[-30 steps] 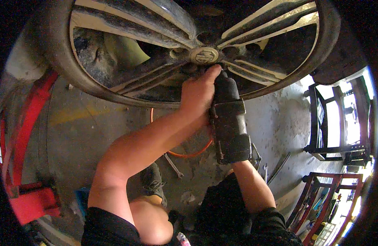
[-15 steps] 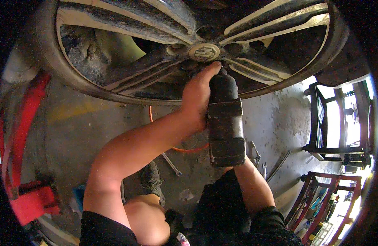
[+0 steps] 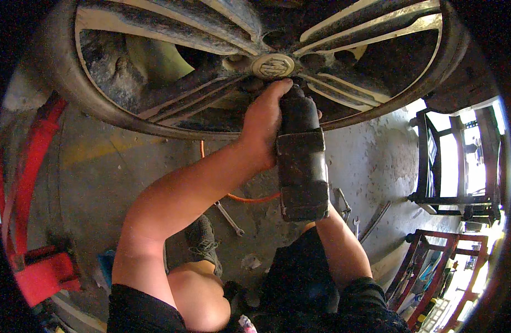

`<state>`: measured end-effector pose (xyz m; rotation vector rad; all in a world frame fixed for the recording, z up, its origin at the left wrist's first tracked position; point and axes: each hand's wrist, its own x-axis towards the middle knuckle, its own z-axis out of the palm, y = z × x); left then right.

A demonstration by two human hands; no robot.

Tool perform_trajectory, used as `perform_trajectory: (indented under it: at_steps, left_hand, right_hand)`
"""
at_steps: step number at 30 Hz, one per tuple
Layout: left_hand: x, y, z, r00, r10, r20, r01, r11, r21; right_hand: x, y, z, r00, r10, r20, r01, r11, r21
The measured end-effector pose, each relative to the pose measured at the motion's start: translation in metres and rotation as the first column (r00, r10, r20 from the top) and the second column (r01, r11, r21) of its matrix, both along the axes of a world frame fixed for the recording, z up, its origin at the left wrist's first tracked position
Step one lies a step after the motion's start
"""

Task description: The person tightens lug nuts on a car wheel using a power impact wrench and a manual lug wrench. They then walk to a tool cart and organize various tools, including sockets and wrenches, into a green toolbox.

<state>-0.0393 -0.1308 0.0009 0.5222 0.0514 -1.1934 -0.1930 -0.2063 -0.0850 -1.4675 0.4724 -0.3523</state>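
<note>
Head view: left hand (image 3: 262,125) wraps the front of a dark power tool (image 3: 302,166), thumb along its nose. Right forearm (image 3: 347,250) runs up behind the tool's rear end; hand there hidden. Nose points at the dirty wheel (image 3: 172,36), just below the round center cap (image 3: 272,66); contact unclear. Orange hose (image 3: 250,199) and wrench (image 3: 230,219) on the floor (image 3: 133,177), wrench near a laced shoe (image 3: 203,241). Red metal arm (image 3: 42,133) far left. Right side: black rack (image 3: 449,201), red-framed rack (image 3: 461,237) holding assorted items.
</note>
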Motion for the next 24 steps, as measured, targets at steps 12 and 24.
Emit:
perform_trajectory:
  at_steps: [12, 24]
  left_hand:
    - [0.000, -0.004, -0.001, 0.999, -0.014, 0.038, 0.013, 1.000, 0.021]
    - [-0.019, 0.076, 0.034, 0.958, 0.109, 0.264, -0.173, 0.958, 0.230]
  right_hand:
    - [-0.004, -0.009, 0.008, 0.989, -0.134, -0.057, 0.139, 0.985, 0.106]
    - [-0.014, 0.040, 0.006, 0.974, 0.196, -0.111, -0.223, 0.915, -0.336]
